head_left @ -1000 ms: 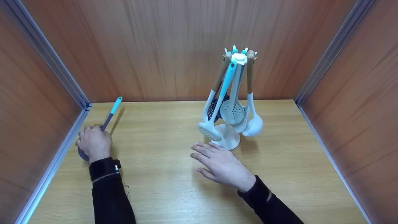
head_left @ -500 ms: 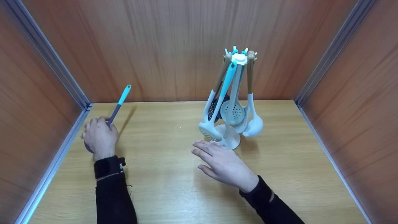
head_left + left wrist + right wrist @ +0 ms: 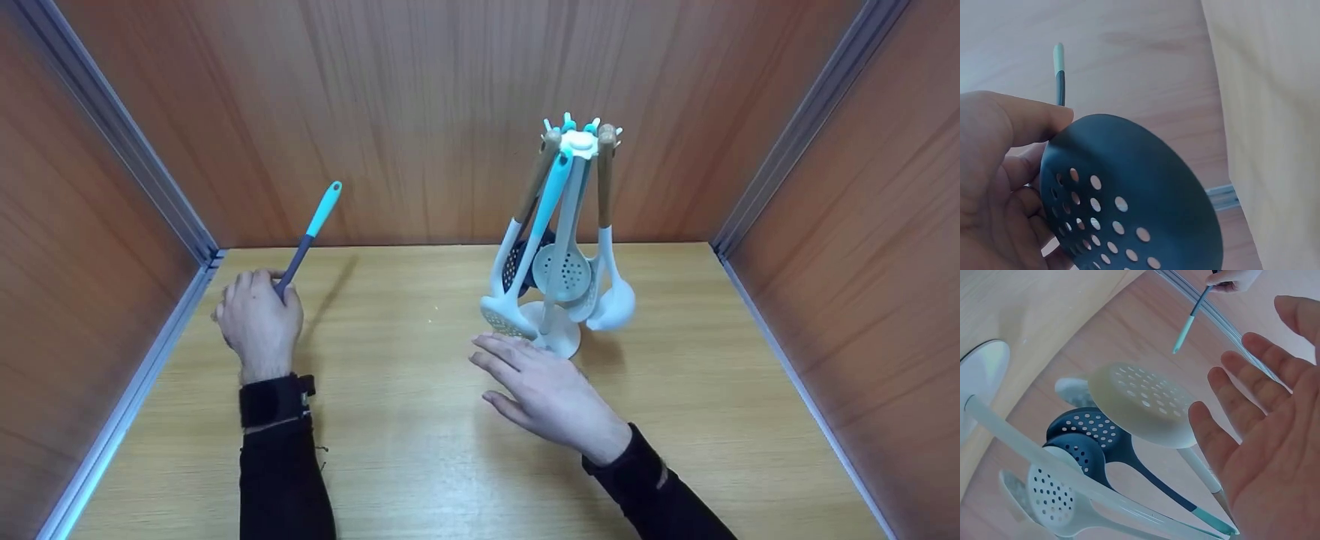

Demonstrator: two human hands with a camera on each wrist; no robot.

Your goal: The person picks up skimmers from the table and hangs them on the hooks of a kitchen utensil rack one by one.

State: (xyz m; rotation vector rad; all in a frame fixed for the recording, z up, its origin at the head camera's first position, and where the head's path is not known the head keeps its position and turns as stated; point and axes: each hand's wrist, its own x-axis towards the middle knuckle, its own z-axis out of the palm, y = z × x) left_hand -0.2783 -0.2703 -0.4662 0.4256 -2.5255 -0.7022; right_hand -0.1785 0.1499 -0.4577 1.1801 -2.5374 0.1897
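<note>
My left hand (image 3: 259, 319) grips a dark skimmer above the table's left side. In the left wrist view the thumb and fingers pinch the edge of the skimmer's perforated bowl (image 3: 1134, 143). Its turquoise-ended handle (image 3: 324, 210) points up and away in the head view, while the bowl is hidden behind the hand there. My right hand (image 3: 544, 390), fingers straight and holding nothing, hovers in front of the white utensil stand (image 3: 580, 142). It overlaps part of the round base (image 3: 564, 341) in the head view. In the right wrist view a pale skimmer (image 3: 1140, 402) hangs near those fingertips.
Several utensils hang around the stand, among them a white ladle (image 3: 615, 304) with a brown handle and a grey skimmer (image 3: 571, 277). Wooden panels (image 3: 420, 127) with metal edging enclose the table (image 3: 405, 360) at the back and both sides.
My left hand has moved right and away from me with the skimmer, and its handle end has risen against the back panel. The right hand has shifted slightly to the right.
</note>
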